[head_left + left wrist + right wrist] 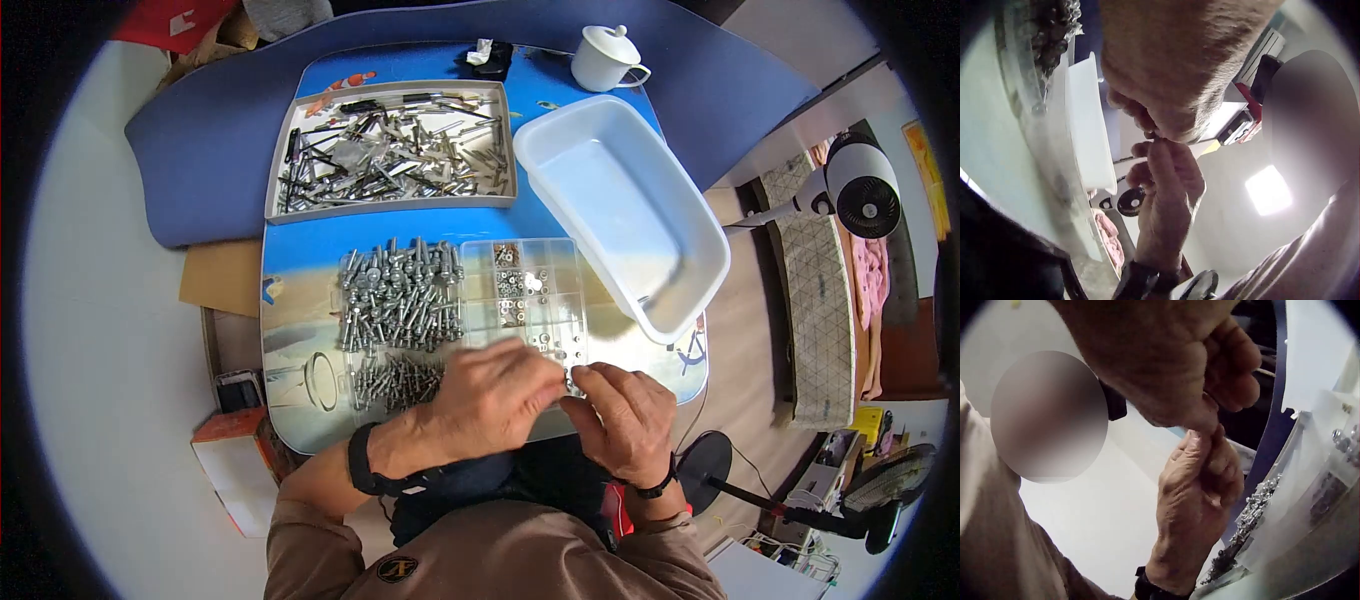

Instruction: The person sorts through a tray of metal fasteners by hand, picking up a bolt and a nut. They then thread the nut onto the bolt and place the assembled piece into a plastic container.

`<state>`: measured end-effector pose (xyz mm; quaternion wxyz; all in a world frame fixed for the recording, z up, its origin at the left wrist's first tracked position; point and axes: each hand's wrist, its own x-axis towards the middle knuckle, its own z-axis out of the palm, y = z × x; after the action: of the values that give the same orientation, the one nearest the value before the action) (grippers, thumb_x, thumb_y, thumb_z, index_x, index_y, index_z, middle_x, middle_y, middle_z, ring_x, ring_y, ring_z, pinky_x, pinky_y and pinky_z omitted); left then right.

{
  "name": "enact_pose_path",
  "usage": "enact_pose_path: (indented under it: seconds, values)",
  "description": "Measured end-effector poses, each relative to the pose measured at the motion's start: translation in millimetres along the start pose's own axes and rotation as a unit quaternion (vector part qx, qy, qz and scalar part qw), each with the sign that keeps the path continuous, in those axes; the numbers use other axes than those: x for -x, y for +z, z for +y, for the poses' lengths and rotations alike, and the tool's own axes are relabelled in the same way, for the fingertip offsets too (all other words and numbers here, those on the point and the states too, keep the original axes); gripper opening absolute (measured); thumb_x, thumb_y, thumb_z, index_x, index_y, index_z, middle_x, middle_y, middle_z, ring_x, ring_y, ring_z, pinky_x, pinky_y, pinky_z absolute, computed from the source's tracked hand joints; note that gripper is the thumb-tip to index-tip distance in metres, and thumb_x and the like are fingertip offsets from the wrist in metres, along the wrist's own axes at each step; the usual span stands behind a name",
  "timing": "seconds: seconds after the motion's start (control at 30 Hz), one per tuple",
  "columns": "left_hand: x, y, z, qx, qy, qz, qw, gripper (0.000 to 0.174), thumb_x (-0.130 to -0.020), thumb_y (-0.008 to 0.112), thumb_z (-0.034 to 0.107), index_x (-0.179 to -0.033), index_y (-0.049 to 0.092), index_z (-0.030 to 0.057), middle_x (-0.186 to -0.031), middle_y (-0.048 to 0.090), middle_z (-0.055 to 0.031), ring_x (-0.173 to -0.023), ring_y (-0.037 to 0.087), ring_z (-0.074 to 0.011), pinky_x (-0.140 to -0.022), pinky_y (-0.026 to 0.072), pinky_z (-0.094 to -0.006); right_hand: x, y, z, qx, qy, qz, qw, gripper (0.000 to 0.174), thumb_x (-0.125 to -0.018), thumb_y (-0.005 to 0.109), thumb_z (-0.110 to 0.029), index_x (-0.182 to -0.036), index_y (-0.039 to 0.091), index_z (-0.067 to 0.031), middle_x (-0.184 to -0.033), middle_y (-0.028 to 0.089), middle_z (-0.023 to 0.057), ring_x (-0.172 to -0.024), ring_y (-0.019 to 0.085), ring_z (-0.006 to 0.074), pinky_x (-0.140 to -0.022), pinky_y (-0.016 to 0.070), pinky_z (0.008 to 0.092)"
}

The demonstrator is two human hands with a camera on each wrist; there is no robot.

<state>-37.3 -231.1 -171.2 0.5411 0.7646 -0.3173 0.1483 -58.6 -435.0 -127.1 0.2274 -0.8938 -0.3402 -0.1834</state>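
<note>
**Q:** While both hands meet over the near edge of the organiser box (530,262), what does each one hold?

**A:** The left hand (490,390) and the right hand (625,415) have their fingers curled, with the fingertips brought together on a small metal piece (570,380). Both wrist views show thumb and forefinger pinched at the meeting point. The piece is nearly hidden, so its kind cannot be told.

**Q:** Where does the piece sit relative to the stock?

**A:** It is held just above the box's near compartments. The bolts (400,295) lie to the left of it and the nuts and washers (510,285) just beyond it. The white tub (620,200), the grey tray (390,150) of mixed parts and the lidded cup (605,60) stand farther back, untouched.

**Q:** Which step does this appear to be?

**A:** Judging by the two-handed pinch, the person is fitting or separating two small parts, probably a nut on a thread.

**Q:** What does the next move call for?

**A:** It probably calls for steady counter-rotation of the fingertips. The pinch must stay firm over the box, so that a dropped part lands in a compartment.
</note>
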Motion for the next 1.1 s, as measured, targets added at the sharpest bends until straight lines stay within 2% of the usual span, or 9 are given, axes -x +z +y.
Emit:
enact_pose_path:
  seconds: [0.03, 0.2, 0.27, 0.47, 0.6, 0.67, 0.73, 1.0, 1.1]
  values:
    - [2.1, 3.7, 3.5, -0.023, 0.005, -0.010, 1.000, 0.015, -0.085, 0.076, 0.011, -0.089, 0.062, 0.0056, -0.076, 0.063, -0.0078, -0.067, 0.065, -0.0263, -0.058, 0.0534, -0.0361, 2.0, 3.9, 2.5, -0.014, -0.005, -0.005, 1.000, 0.051, -0.073, 0.083, -0.005, -0.121, 0.065, -0.0012, -0.095, 0.071, 0.0106, -0.071, 0.069, 0.0223, -0.057, 0.0534, 0.0338]
    - [8.7, 10.7, 0.3, -0.019, -0.003, -0.034, 0.999, 0.019, -0.082, 0.079, 0.011, -0.088, 0.063, 0.0047, -0.075, 0.063, -0.0068, -0.068, 0.064, -0.0245, -0.056, 0.0523, -0.0347, 14.6, 6.8, 8.8, -0.036, -0.025, -0.017, 0.999, 0.040, -0.074, 0.077, 0.001, -0.113, 0.069, 0.0027, -0.097, 0.071, 0.0136, -0.075, 0.071, 0.0226, -0.063, 0.0580, 0.0328]
    - [6.7, 11.0, 4.2, -0.026, 0.008, -0.028, 0.999, 0.017, -0.081, 0.077, 0.003, -0.088, 0.062, 0.0019, -0.069, 0.061, -0.0083, -0.057, 0.059, -0.0240, -0.052, 0.0492, -0.0351, 15.6, 5.5, 12.2, -0.036, -0.023, -0.025, 0.999, 0.039, -0.074, 0.075, 0.000, -0.112, 0.069, 0.0033, -0.098, 0.071, 0.0143, -0.076, 0.071, 0.0215, -0.063, 0.0588, 0.0322]
    - [12.9, 13.7, -1.4, -0.095, 0.079, -0.071, 0.990, 0.022, -0.078, 0.082, 0.019, -0.090, 0.069, 0.0047, -0.067, 0.053, 0.0007, -0.057, 0.054, -0.0135, -0.045, 0.0409, -0.0265, 18.7, -14.9, 26.0, -0.009, -0.065, -0.065, 0.996, 0.031, -0.080, 0.071, -0.006, -0.110, 0.067, 0.0012, -0.100, 0.070, 0.0139, -0.078, 0.071, 0.0208, -0.068, 0.0594, 0.0337]
    - [16.1, 17.0, -2.4, -0.111, 0.115, -0.069, 0.985, 0.023, -0.069, 0.084, 0.014, -0.086, 0.070, 0.0062, -0.066, 0.052, 0.0029, -0.057, 0.052, -0.0119, -0.046, 0.0391, -0.0245, 14.6, -32.6, 48.6, 0.071, -0.013, -0.022, 0.997, 0.029, -0.077, 0.072, -0.002, -0.106, 0.068, -0.0019, -0.094, 0.071, 0.0131, -0.075, 0.071, 0.0219, -0.065, 0.0571, 0.0339]
    - [11.6, 13.0, -0.6, -0.115, 0.106, -0.079, 0.984, 0.018, -0.079, 0.081, 0.014, -0.084, 0.067, 0.0044, -0.068, 0.051, 0.0019, -0.061, 0.052, -0.0115, -0.046, 0.0467, -0.0237, 8.8, -34.7, 62.6, 0.118, 0.016, 0.002, 0.993, 0.032, -0.073, 0.075, 0.000, -0.105, 0.068, -0.0019, -0.092, 0.070, 0.0131, -0.073, 0.070, 0.0228, -0.062, 0.0551, 0.0331]
    - [11.5, 13.5, -1.4, -0.115, 0.102, -0.078, 0.985, 0.018, -0.078, 0.081, 0.014, -0.083, 0.067, 0.0043, -0.067, 0.051, 0.0021, -0.060, 0.051, -0.0109, -0.045, 0.0456, -0.0232, 2.8, -37.7, 77.3, 0.118, 0.044, -0.009, 0.992, 0.031, -0.074, 0.076, 0.001, -0.104, 0.068, -0.0011, -0.093, 0.070, 0.0133, -0.072, 0.069, 0.0233, -0.060, 0.0530, 0.0343]
    - [11.7, 13.4, -2.5, -0.107, 0.105, -0.067, 0.986, 0.017, -0.075, 0.081, 0.012, -0.082, 0.068, 0.0041, -0.063, 0.047, 0.0036, -0.057, 0.049, -0.0098, -0.044, 0.0418, -0.0212, -13.4, -43.2, 105.4, 0.128, 0.077, -0.069, 0.986, 0.036, -0.075, 0.076, 0.003, -0.110, 0.067, -0.0006, -0.094, 0.068, 0.0112, -0.080, 0.068, 0.0292, -0.069, 0.0535, 0.0390]
    - [14.2, 13.1, -2.5, -0.107, 0.106, -0.054, 0.987, 0.016, -0.075, 0.081, 0.011, -0.082, 0.068, 0.0041, -0.063, 0.046, 0.0038, -0.055, 0.048, -0.0097, -0.044, 0.0409, -0.0206, -22.7, -42.1, 101.8, 0.147, 0.078, -0.049, 0.985, 0.035, -0.074, 0.076, 0.003, -0.108, 0.068, -0.0001, -0.095, 0.068, 0.0121, -0.081, 0.068, 0.0284, -0.069, 0.0539, 0.0395]
